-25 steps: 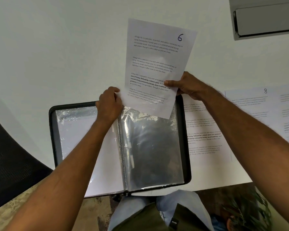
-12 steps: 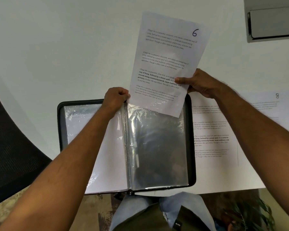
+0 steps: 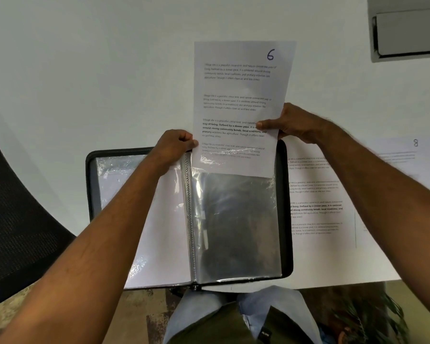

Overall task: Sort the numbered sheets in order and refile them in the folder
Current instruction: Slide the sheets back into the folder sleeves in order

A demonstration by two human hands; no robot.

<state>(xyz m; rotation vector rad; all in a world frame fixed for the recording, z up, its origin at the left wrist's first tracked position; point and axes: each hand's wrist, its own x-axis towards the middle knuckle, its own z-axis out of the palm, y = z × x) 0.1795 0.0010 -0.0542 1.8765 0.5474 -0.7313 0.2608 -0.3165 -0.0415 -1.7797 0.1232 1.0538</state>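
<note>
Since the earlier frames the sheet marked 6 (image 3: 241, 105) has straightened from a tilt to nearly upright, and its bottom edge now sits inside the top of the clear sleeve (image 3: 236, 224) on the right page of the folder (image 3: 284, 219).

Nearest, the folder lies open at the table's (image 3: 85, 70) front edge, black-rimmed, its left page holding a white sheet in plastic. The right sleeve is otherwise see-through and dark behind.

Two hands work the sheet. The left hand (image 3: 173, 146) has its fingers curled, pinching at the sleeve's top corner beside the sheet's left edge (whether it grips plastic, paper or both I cannot tell). The right hand (image 3: 289, 124) pinches the sheet's right edge, thumb on the printed face.

Sheet 6 is white, with four blocks of text, the third in bold.

To the right, two more printed sheets lie flat: one (image 3: 315, 194) touching the folder, one marked 8 (image 3: 407, 155) farther right. A third, at the frame's edge, is barely visible.
</note>
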